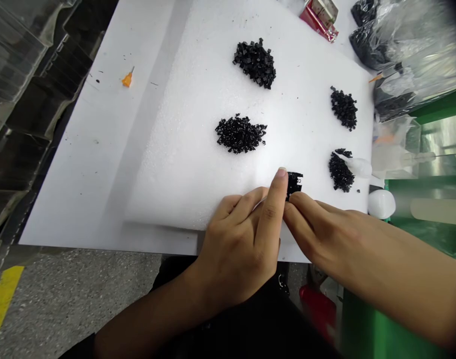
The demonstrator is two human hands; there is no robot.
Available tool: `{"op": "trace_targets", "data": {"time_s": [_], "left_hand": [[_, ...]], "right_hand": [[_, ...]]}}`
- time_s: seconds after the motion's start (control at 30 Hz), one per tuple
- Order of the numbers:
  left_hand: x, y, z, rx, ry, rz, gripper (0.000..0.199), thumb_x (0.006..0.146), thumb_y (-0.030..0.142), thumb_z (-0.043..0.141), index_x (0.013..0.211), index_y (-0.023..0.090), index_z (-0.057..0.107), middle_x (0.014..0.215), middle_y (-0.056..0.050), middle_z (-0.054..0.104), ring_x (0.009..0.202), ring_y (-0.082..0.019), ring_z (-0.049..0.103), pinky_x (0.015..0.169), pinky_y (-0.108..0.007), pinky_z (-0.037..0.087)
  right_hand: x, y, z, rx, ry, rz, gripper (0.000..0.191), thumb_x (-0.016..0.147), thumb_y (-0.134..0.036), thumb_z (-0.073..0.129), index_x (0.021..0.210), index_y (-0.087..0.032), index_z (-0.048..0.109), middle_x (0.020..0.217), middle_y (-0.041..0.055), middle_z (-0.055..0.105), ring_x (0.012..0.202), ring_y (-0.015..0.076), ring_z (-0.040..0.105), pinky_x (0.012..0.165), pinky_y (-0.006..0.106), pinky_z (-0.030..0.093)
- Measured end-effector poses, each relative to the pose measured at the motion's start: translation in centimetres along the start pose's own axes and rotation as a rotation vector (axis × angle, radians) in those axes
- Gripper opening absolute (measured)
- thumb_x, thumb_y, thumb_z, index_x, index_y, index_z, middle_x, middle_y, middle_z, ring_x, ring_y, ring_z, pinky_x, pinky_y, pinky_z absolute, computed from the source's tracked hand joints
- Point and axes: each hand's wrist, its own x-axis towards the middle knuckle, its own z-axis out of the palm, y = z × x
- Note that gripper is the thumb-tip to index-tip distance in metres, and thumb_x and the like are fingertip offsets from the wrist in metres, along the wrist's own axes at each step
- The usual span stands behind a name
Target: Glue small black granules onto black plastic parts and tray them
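A small black part (294, 183) shows between my two hands, near the front edge of the white foam sheet. My left hand (246, 234) grips it from the left, its index finger stretched along the part's side and the other fingers curled. From the right, my right hand (318, 224) pinches the part's lower end; its fingertips are partly hidden. Beyond my hands lies a pile of shiny black pieces (240, 133), and farther back a pile of black square pieces (255, 64). Two smaller black piles (343, 108) (341, 170) lie to the right.
An orange dispensing needle (127, 79) lies at the left on the white table (82, 149). A white-tipped bottle (358, 167) rests by the lower right pile. Clear bags (418, 45) and a red packet (318, 22) are at the back right. Stacked clear trays (18, 65) stand at the left.
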Motion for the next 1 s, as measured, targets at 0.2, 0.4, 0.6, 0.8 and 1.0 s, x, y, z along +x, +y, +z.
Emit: {"op": "trace_targets", "data": {"time_s": [0.2,0.4,0.6,0.8,1.0], "left_hand": [[0.0,0.0,-0.1,-0.002,-0.002,0.008,0.054,0.098,0.001,0.048,0.151,-0.001,0.036,0.131,-0.013,0.074,0.125,-0.019,0.067,0.093,-0.037,0.056],[0.2,-0.2,-0.4,-0.068,0.046,0.064,0.031,0.094,0.006,0.065,0.125,0.009,0.067,0.120,-0.006,0.079,0.119,-0.020,0.070,0.096,-0.036,0.054],[0.4,-0.3,-1.2,-0.238,0.001,0.013,0.014,0.095,0.005,0.063,0.101,0.014,0.072,0.098,-0.001,0.081,0.103,-0.017,0.075,0.089,-0.033,0.053],[0.6,0.7,-2.0,-0.436,0.000,-0.169,0.015,0.095,0.009,0.063,0.102,0.019,0.072,0.091,0.002,0.079,0.092,-0.014,0.073,0.085,-0.032,0.053],[2.1,2.1,-4.3,-0.752,-0.083,-0.650,0.013,0.101,0.023,0.062,0.097,0.025,0.074,0.087,0.004,0.077,0.084,-0.012,0.074,0.082,-0.026,0.059]], "right_hand": [[0.4,1.1,-1.0,-0.089,-0.015,-0.140,0.035,0.094,0.001,0.030,0.103,-0.014,0.061,0.076,0.0060,0.056,0.051,0.0173,0.042,0.042,0.035,0.026],[-1.5,1.3,-1.2,0.456,0.075,0.227,0.004,0.106,-0.023,0.052,0.106,-0.020,0.056,0.091,0.0013,0.060,0.066,0.0120,0.058,0.054,0.027,0.045],[-2.0,-0.3,0.0,0.933,0.143,0.448,0.005,0.102,-0.022,0.059,0.099,-0.025,0.061,0.084,-0.0034,0.061,0.070,0.0089,0.057,0.062,0.019,0.048],[-1.6,-2.6,0.9,1.265,0.416,0.651,0.004,0.101,-0.025,0.067,0.098,-0.027,0.068,0.078,-0.0050,0.067,0.071,0.0086,0.065,0.065,0.015,0.055],[-0.8,-4.7,0.9,1.277,0.670,0.713,0.012,0.101,-0.017,0.066,0.110,-0.023,0.070,0.094,-0.0011,0.072,0.084,0.0098,0.070,0.081,0.016,0.060]]}}
